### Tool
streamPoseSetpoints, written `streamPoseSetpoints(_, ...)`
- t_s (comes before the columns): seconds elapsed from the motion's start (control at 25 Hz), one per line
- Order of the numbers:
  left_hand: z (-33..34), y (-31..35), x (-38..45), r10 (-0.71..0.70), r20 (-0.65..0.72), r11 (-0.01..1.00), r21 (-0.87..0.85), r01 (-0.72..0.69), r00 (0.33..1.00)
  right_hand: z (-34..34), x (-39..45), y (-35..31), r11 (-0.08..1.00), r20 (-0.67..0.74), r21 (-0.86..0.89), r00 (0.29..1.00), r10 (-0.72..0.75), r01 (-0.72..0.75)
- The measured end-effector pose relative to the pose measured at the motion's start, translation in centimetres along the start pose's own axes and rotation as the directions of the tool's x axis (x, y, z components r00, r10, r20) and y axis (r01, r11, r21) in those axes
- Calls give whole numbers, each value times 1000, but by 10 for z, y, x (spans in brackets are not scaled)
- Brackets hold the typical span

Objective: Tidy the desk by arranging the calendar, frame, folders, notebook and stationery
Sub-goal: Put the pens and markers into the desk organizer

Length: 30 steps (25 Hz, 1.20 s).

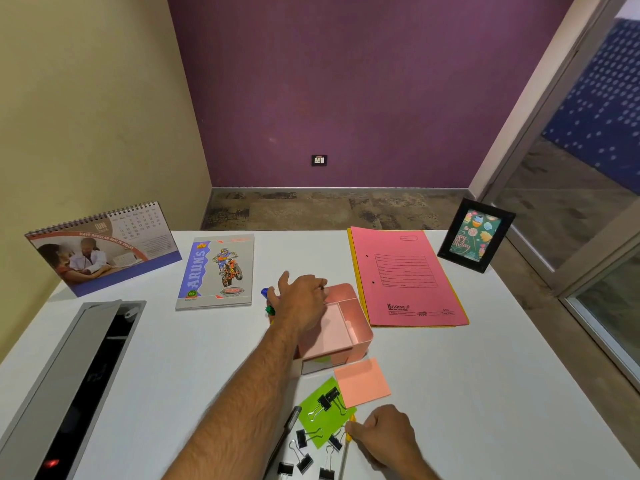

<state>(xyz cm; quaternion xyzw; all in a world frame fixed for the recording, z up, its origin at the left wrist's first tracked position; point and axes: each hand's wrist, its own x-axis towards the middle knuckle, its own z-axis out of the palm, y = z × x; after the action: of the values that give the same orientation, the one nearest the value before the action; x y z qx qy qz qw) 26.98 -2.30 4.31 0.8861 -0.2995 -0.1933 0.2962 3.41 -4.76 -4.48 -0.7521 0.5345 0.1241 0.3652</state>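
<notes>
1. The left hand (pixel 301 301) reaches over the pink plastic organiser box (pixel 341 327) mid-worktop, fingers loose, holding nothing I can see.
2. The right hand (pixel 384 433) pinches a yellow pen (pixel 347 441) near the front edge.
3. Next, I think: drop it in the box.

A white tabletop (pixel 485 393) is carrying a pink organiser box (pixel 349 327). Left of the box a notebook (pixel 216 271) and calendar (pixel 104 247) are sitting; right of it, folders (pixel 405 278) and a frame (pixel 476 235); nearer than it, sticky notes (pixel 362 382), binder clips (pixel 304 457) and a pen (pixel 287 431) are lying.
</notes>
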Motion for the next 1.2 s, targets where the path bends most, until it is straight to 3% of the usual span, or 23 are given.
streamPoseSetpoints(0.12, 1, -2, -2, -38, 114, 992, 127, 24, 993, 9, 0, 0, 1000, -3, 6, 1000, 8, -8)
streamPoseSetpoints(0.28, 2, -4, -4, -53, 146, 987, 156, 30, 988, 13, -3, -8, 999, -27, -33, 999, 25, -26)
streamPoseSetpoints(0.44, 1, -6, -7, -37, 83, 992, 121, 26, 996, 13, -8, -8, 998, -85, -57, 996, 24, -29)
streamPoseSetpoints(0.56, 1, -10, -10, 59, -53, 996, 64, -55, 997, 4, -10, -11, 1000, -165, -12, 986, -13, 11)
streamPoseSetpoints(0.68, 0, -9, -13, 264, -203, 964, 20, -265, 943, -16, -12, -24, 959, -299, 221, 948, -106, 177)
streamPoseSetpoints(0.84, -5, 12, -26, 401, -63, 867, -295, -401, 914, -57, -17, -61, 722, -412, 492, 861, -298, 486)
streamPoseSetpoints(1.0, -8, 24, -30, 464, -43, 811, -383, -443, 885, -83, -11, -92, 620, -526, 457, 756, -391, 638)
streamPoseSetpoints(1.2, -21, 25, -28, 467, -8, 814, -387, -433, 884, -83, -9, -107, 568, -562, 444, 709, -426, 693)
